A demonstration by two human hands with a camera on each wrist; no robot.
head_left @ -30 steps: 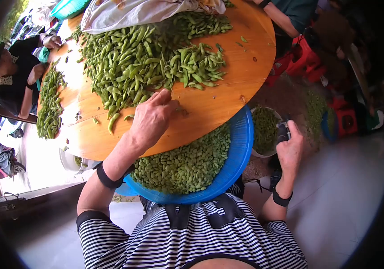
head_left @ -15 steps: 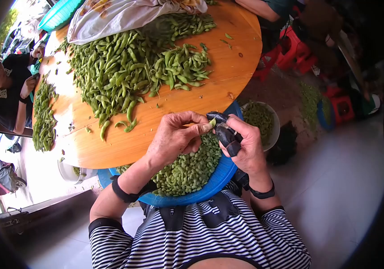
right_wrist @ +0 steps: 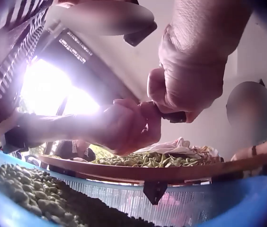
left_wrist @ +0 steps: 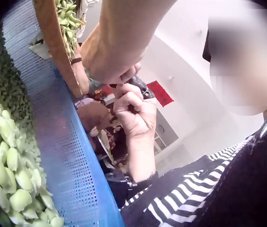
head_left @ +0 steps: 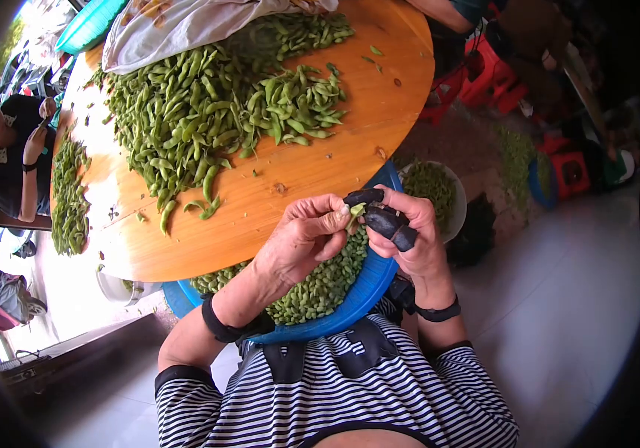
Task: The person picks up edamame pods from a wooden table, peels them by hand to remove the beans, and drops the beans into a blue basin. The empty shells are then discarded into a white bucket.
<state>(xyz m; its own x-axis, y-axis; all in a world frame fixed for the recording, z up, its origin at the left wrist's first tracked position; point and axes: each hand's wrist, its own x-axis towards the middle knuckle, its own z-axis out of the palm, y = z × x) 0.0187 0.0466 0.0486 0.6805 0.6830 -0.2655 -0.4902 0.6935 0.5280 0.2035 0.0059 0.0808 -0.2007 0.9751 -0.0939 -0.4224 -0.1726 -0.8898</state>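
Head view: left hand [head_left: 301,239] pinches a green pod [head_left: 353,211] between thumb and curled fingers. Right hand [head_left: 409,231] is curled tight, its tips sheathed in dark finger covers [head_left: 387,220] that nip the pod's free end. Pod sits in the small gap between both hands, touching each, raised off the beans.

Straight under the hands: blue basket [head_left: 376,280] heaped with shelled beans [head_left: 320,287]. Right hand hangs over its outer rim, with floor beyond.

Past the left hand's knuckles: wooden table [head_left: 297,179] with the pod pile [head_left: 208,112], well apart from the fingers.

Risks, as I judge them:
- a bean squeezed out sideways could clear the rim under the right hand and land on the floor
- pod looks small and slick, so a weak left-hand pinch could drop it whole among the shelled beans
- sheathed tips may dull feel and crush a bean
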